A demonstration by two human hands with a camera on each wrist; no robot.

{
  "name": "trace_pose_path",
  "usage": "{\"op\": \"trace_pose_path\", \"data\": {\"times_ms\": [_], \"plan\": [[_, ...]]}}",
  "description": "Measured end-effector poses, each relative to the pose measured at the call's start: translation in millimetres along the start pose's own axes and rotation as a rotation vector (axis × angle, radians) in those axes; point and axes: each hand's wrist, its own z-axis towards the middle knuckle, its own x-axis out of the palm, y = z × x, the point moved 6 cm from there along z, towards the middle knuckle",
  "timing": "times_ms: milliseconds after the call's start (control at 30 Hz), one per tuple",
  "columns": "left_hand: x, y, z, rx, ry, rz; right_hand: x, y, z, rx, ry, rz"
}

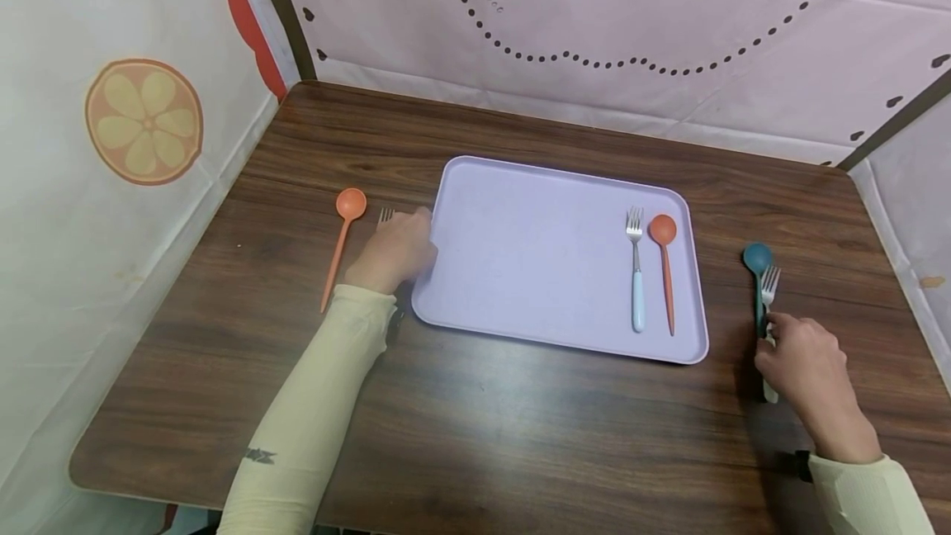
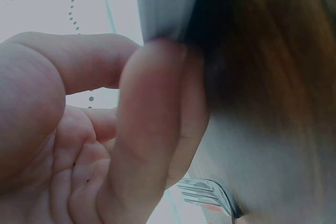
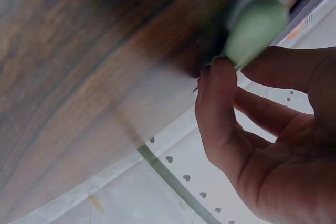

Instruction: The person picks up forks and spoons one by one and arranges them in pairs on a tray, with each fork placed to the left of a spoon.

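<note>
At the left rim of the lilac tray [image 1: 520, 271], my left hand [image 1: 397, 250] pinches the edge; the left wrist view has the tray's edge [image 2: 168, 3] between thumb and fingers. A fork [image 1: 386, 215] lies beside that hand, mostly hidden under it. On the right, my right hand [image 1: 806, 362] holds a fork [image 1: 770, 283] by its pale green handle [image 3: 257, 30], between thumb and fingers. Just left of that fork is a teal spoon [image 1: 758, 258], its handle partly behind it. On the tray's right side lie a fork with a light blue handle [image 1: 638, 300] and an orange spoon [image 1: 663, 229].
Another orange spoon [image 1: 351, 205] lies on the dark wooden table [image 1: 505, 436], left of my left hand. Printed cloth walls [image 1: 669, 7] stand around the back and sides of the table.
</note>
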Motion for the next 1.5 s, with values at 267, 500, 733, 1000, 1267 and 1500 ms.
{"op": "trace_pose_path", "data": {"times_ms": [267, 500, 733, 1000, 1267, 1500], "plan": [[0.0, -0.1, -0.5, -0.010, 0.012, -0.002, -1.0, -1.1, 1.1, 0.016, -0.002, 0.006], [-1.9, -0.2, -0.9, -0.004, -0.003, -0.004, -4.0, 2.1, 0.1, 0.040, -0.037, 0.022], [-1.6, 0.7, -0.9, -0.002, 0.002, -0.001, -8.9, 7.2, 0.8, 0.024, -0.067, 0.036], [-2.4, 0.6, -1.0, -0.005, 0.005, 0.000, -12.9, 14.0, 0.7, 0.014, -0.102, 0.049], [-2.1, 1.0, -0.7, -0.003, 0.000, 0.003, -12.8, 19.4, 2.4, -0.005, -0.122, 0.051], [-1.6, 1.1, -0.4, -0.010, 0.004, -0.002, -14.1, 28.4, 4.7, -0.039, -0.139, 0.059]]}}
